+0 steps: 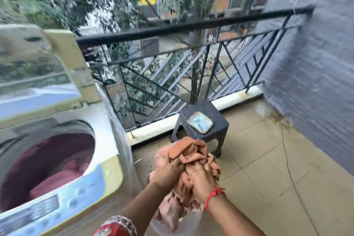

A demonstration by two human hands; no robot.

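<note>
— So, where's the peach cloth (pixel 188 150)?
— Bunched in mid-air, just right of the open washing machine (pixel 113 170). The left hand (pixel 166 173) and right hand (pixel 201 184) both grip it, fingers curled tight. It looks like wringing.
— Next?
— Probably shaking it open, then hanging it, perhaps over the railing (pixel 191 23).

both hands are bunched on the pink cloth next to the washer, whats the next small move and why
Probably twist the two hands opposite ways to wring the cloth. The left hand and right hand both grip it in a tight bunch, held clear of the washer and over the tiled floor, with its loose end hanging below. The railing ahead could take it afterwards.
</note>
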